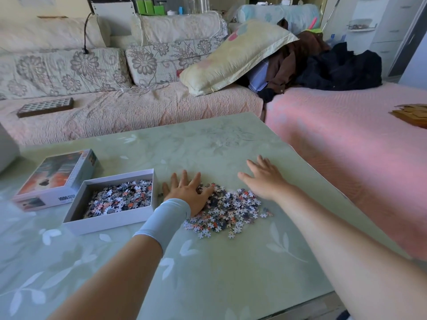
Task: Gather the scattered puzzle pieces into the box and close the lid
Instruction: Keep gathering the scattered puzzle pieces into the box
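Head view: a heap of loose puzzle pieces [231, 211] lies on the green floral table [208, 269], just right of the open box [104, 224], which is already partly filled with pieces. The lid [57, 174] lies behind the box, touching it. The left hand [188, 192], fingers spread flat, rests on the heap's left edge. The right hand [263, 179], fingers straight and apart, is at the heap's far right edge.

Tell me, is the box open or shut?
Open. The lid lies beside the box, and pieces show inside it.

Floral sofa [97, 72]; pink bed [346, 139]
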`<state>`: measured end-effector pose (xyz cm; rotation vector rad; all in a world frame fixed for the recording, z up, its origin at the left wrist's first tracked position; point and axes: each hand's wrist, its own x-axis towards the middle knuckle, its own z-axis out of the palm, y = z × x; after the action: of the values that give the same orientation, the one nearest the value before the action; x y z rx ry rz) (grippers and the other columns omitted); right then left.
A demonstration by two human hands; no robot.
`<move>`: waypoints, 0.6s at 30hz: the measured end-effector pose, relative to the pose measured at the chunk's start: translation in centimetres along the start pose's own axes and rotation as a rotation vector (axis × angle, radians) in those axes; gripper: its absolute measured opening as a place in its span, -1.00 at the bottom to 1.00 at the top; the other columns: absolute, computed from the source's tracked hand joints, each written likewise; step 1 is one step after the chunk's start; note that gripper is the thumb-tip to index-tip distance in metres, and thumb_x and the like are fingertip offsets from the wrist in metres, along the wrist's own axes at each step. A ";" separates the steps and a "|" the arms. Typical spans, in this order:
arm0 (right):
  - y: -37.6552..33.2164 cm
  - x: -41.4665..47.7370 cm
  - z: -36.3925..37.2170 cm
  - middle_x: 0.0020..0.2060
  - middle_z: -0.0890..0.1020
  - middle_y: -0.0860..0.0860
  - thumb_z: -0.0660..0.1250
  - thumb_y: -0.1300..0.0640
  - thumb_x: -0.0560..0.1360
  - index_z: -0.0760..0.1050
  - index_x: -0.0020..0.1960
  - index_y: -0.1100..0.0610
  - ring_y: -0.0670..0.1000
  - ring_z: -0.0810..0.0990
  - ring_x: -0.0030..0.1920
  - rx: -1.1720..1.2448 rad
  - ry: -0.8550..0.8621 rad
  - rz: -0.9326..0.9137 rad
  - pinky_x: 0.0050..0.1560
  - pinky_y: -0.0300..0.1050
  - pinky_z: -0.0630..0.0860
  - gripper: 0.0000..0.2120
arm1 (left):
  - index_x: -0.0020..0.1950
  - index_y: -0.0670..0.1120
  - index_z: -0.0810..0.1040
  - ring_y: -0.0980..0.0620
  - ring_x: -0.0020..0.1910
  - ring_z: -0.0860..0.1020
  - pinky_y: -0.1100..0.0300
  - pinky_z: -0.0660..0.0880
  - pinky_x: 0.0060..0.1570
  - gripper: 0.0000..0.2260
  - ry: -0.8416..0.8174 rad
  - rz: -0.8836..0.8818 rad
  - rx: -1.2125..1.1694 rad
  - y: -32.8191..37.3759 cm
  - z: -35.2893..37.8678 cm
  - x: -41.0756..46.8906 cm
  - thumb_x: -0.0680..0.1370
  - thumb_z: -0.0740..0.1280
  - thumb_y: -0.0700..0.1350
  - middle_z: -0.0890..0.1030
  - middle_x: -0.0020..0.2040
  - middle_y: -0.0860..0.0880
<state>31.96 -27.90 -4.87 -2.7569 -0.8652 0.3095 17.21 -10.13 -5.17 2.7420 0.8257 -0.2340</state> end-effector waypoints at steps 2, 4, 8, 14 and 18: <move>-0.4 -0.3 0.2 0.59 -0.14 0.07 -0.10 -0.29 0.60 -0.04 0.60 0.00 0.10 -0.20 0.57 0.027 -0.040 -0.022 0.54 0.04 -0.18 -0.34 | 0.54 0.20 -0.06 -0.12 0.53 -0.27 -0.17 -0.25 0.47 -0.37 0.020 0.036 -0.002 0.0 0.3 -0.3 0.52 -0.06 0.38 -0.19 0.57 0.02; -1.2 -1.1 0.4 0.59 -0.11 0.05 -0.07 -0.22 0.64 0.00 0.60 0.03 0.07 -0.18 0.58 0.070 -0.054 -0.092 0.53 0.00 -0.19 -0.39 | 0.56 0.13 -0.05 -0.09 0.54 -0.25 -0.10 -0.24 0.49 -0.39 0.028 0.100 -0.003 0.0 0.4 -0.7 0.56 -0.05 0.32 -0.17 0.58 0.00; -3.3 -3.7 1.0 0.59 -0.03 0.01 -0.01 -0.09 0.68 0.09 0.58 0.04 -0.02 -0.13 0.58 0.167 -0.121 -0.246 0.52 -0.07 -0.17 -0.49 | 0.57 -0.01 -0.02 0.00 0.55 -0.17 0.06 -0.15 0.51 -0.39 0.014 0.231 0.001 -0.2 0.2 -2.2 0.60 0.02 0.23 -0.10 0.58 0.01; -6.2 -7.4 2.2 0.58 0.06 -0.07 0.10 0.07 0.67 0.23 0.54 -0.02 -0.08 -0.05 0.57 0.279 -0.170 -0.389 0.53 -0.09 -0.15 -0.57 | 0.49 0.02 0.26 0.01 0.45 0.27 0.14 0.20 0.42 -0.51 0.011 0.335 -0.047 -0.7 -1.6 -6.6 0.59 0.15 0.15 0.30 0.48 0.01; -8.2 -8.3 1.5 0.56 0.12 -0.12 0.13 0.06 0.65 0.35 0.47 -0.12 -0.11 0.07 0.55 0.345 -0.138 -0.388 0.53 -0.13 -0.01 -0.61 | 0.39 0.03 0.38 -0.01 0.23 0.48 0.13 0.40 0.25 -0.62 0.105 0.390 -0.110 -2.0 -3.1 -8.7 0.59 0.19 0.08 0.48 0.33 0.02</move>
<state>20.56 -25.97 -2.88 -2.2175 -1.2250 0.5219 9.15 -12.09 -0.60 2.7565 0.3014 0.0326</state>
